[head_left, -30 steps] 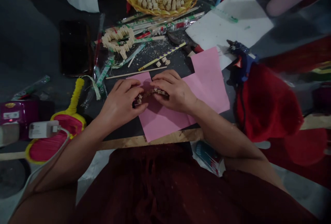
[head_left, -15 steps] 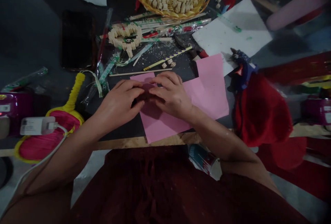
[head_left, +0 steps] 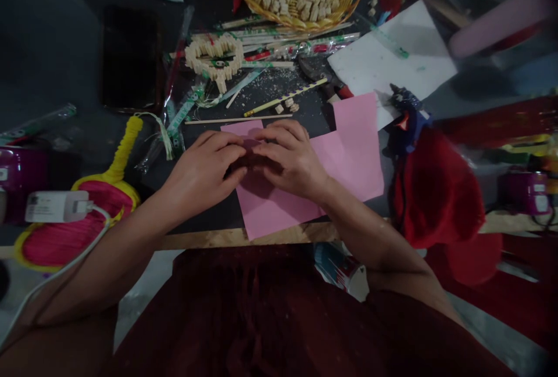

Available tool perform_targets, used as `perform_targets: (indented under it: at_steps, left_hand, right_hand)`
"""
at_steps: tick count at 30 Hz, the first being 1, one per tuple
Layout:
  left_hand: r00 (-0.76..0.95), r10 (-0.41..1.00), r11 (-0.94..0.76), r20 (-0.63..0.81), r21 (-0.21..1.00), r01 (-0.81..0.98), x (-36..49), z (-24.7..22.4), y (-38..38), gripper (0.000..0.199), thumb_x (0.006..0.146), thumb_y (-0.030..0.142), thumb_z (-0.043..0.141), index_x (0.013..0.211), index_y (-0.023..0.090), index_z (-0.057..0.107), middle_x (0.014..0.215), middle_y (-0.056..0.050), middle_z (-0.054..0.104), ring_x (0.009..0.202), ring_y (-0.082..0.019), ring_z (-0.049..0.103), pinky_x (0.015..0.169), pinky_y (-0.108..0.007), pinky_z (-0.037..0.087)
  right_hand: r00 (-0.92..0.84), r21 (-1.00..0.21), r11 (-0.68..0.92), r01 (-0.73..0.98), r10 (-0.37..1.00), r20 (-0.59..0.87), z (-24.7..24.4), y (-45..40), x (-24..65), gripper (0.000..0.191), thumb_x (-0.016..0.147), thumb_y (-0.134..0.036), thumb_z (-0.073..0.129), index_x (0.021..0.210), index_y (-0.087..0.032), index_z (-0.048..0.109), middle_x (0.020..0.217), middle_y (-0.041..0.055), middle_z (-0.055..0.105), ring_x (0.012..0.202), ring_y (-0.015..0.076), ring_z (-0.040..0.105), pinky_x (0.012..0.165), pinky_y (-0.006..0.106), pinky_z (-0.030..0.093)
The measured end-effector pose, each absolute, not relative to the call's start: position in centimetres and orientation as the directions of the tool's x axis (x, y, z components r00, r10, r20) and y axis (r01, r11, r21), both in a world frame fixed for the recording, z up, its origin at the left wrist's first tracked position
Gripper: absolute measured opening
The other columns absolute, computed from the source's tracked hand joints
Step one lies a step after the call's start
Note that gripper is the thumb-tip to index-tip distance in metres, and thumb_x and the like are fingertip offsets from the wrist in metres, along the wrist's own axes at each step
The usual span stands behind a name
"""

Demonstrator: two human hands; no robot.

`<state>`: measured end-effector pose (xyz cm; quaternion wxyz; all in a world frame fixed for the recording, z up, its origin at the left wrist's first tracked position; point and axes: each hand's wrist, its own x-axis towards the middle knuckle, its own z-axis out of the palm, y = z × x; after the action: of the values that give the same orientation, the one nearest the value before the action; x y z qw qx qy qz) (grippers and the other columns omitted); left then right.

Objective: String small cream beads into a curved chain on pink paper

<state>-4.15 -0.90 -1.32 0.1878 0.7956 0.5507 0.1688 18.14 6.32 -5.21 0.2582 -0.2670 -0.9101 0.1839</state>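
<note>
A sheet of pink paper [head_left: 283, 208] with an uneven top edge lies at the front of the dark table. My left hand [head_left: 208, 165] is over its upper left part, with thumb and fingers bent in a pinch at the paper. Facing it, my right hand [head_left: 293, 156] curls its fingers on the same part of the sheet, the fingertips of both hands nearly meeting. Shadow and fingers hide the exact spot where they grip. Just above lie a thin wooden stick [head_left: 239, 119] and a patterned yellow pencil-like stick [head_left: 285, 98].
A wicker basket [head_left: 300, 17] holds small wooden pieces. Nearby are a heart-shaped wooden piece [head_left: 221, 81], pliers [head_left: 320, 78], white paper [head_left: 396, 51], a blue glue gun [head_left: 410, 115] and a red cloth item [head_left: 440, 191]. A phone [head_left: 131, 57] and a yellow-and-pink item [head_left: 65, 237] are left.
The view has shifted slightly. Both hands keep almost the same pose over the pink paper, with only slight finger movement.
</note>
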Motion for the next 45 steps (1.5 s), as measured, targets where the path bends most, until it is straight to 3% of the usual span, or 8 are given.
perform_targets:
  at_steps: [7,23,30,36,45]
  left_hand:
    - [0.292,0.947,-0.319,0.130,0.466,0.825,-3.5,-1.9,-0.7,0.022,0.095,0.029,0.061,0.108,0.019,0.074,0.126,-0.012,0.072,0.120,-0.031,0.067,0.110,-0.049,0.053]
    - [0.236,0.961,-0.277,0.146,0.447,0.850,-2.6,-2.2,-0.5,0.017,0.096,0.026,0.061,0.099,0.021,0.077,0.127,-0.010,0.073,0.120,-0.030,0.068,0.109,-0.049,0.054]
    - [0.233,0.964,-0.267,0.130,0.453,0.850,-2.6,-2.3,-0.5,0.018,0.096,0.028,0.061,0.098,0.020,0.077,0.126,-0.011,0.073,0.119,-0.031,0.069,0.107,-0.050,0.054]
    - [0.229,0.969,-0.244,0.089,0.465,0.851,-2.7,-2.0,-0.3,0.017,0.095,0.028,0.061,0.098,0.021,0.077,0.128,-0.010,0.073,0.120,-0.031,0.068,0.107,-0.050,0.054]
    - [0.222,0.970,-0.242,0.099,0.485,0.841,-2.7,-2.0,-0.4,0.016,0.094,0.026,0.060,0.100,0.024,0.075,0.126,-0.010,0.073,0.121,-0.030,0.067,0.110,-0.051,0.053]
  right_hand:
    - [-0.704,-0.468,0.761,0.449,0.624,0.340,-4.6,7.3,19.9,0.022,0.095,-0.035,0.071,0.115,-0.027,0.075,0.127,0.0075,0.073,0.125,0.0309,0.057,0.107,0.052,0.045]
    - [-0.693,-0.432,0.762,0.481,0.633,0.346,-4.5,6.8,19.4,0.013,0.098,-0.023,0.064,0.099,-0.025,0.077,0.115,0.0035,0.080,0.114,0.0261,0.064,0.099,0.046,0.044]
    - [-0.705,-0.444,0.748,0.492,0.642,0.300,-4.4,6.8,19.4,0.013,0.099,-0.023,0.063,0.100,-0.026,0.076,0.117,0.0035,0.080,0.116,0.0266,0.063,0.101,0.047,0.043]
    - [-0.708,-0.434,0.751,0.498,0.641,0.297,-4.6,6.8,19.5,0.018,0.098,-0.026,0.065,0.113,-0.026,0.075,0.123,0.0061,0.077,0.119,0.0287,0.060,0.101,0.048,0.043]
    - [-0.725,-0.434,0.785,0.441,0.597,0.343,-4.8,6.2,18.8,0.022,0.099,-0.019,0.059,0.109,-0.028,0.077,0.125,0.0049,0.074,0.119,0.0260,0.058,0.102,0.046,0.042]
